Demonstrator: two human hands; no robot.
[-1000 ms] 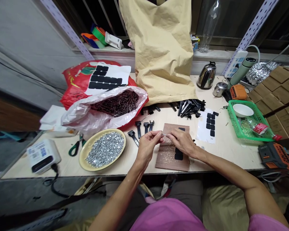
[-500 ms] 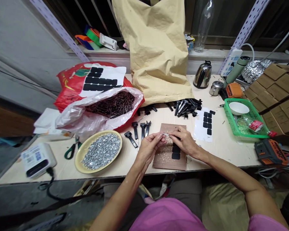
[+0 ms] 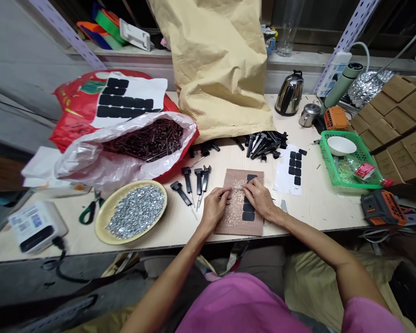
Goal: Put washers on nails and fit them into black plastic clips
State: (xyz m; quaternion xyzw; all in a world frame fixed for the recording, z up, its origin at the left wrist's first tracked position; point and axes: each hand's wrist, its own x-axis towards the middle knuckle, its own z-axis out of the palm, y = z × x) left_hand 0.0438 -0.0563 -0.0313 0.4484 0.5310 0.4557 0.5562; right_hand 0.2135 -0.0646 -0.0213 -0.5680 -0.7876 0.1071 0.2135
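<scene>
My left hand (image 3: 215, 207) and my right hand (image 3: 258, 197) meet low over a small brown board (image 3: 254, 225) near the table's front edge. Both pinch the ends of a thin metal pin (image 3: 238, 186) held between them. The board carries light-coloured crumbs and two black pads (image 3: 248, 211). Just left of the board lie three black-handled pieces (image 3: 193, 181) with thin shafts. A yellow plate (image 3: 102, 228) heaped with small silver bits sits further left.
An open plastic bag of dark nails (image 3: 147, 136) lies on a red bag at the left. A big paper sack (image 3: 217, 69) stands behind. Black parts (image 3: 265, 143), a pad sheet (image 3: 292, 167), a green basket (image 3: 353, 185), a kettle (image 3: 290, 99) and scissors (image 3: 90, 209) surround me.
Both hands have dropped closer to the brown board, still pinching the pin. The view has tilted down and shifted, so the table appears higher in the picture.
</scene>
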